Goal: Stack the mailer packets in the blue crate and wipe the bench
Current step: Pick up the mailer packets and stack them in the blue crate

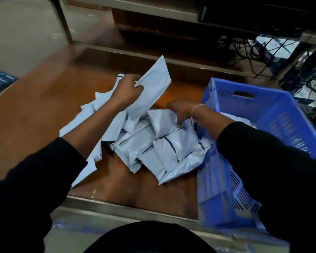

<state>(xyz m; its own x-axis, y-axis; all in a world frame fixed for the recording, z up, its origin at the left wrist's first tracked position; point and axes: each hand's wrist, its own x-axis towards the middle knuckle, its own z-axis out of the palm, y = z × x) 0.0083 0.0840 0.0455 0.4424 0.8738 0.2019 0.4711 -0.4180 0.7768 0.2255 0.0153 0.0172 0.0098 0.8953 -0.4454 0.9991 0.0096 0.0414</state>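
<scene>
The blue crate [274, 121] occupies the right side of the frame, standing on the bench [44, 114] with its perforated walls and a slotted handle cut-out facing the camera. Inside it, at centre right, the pale edge of at least one packet in the crate [242, 119] shows above the person's right forearm; the rest of the interior is hidden by the sleeve.

A loose pile of mailer packets [159, 145] lies at the centre of the frame, just left of the crate and touching its near wall. The packets are grey-white, overlapping at mixed angles, some with dark seal strips.

The left hand [126, 89], centre of the frame, has its fingers curled around the edge of a raised packet [151, 90], which tilts upward above the pile. The right hand [181, 111] reaches down into the top of the pile beside the crate; motion blur prevents a reading of whether its fingers grip anything. A thin band [199, 108] circles the right wrist. Both arms wear dark sleeves.

The bench surface is reddish-brown with a metal rim along the near edge. A lower shelf [153, 57] runs across the upper frame, and tangled black cables [259, 52] hang at upper right.
</scene>
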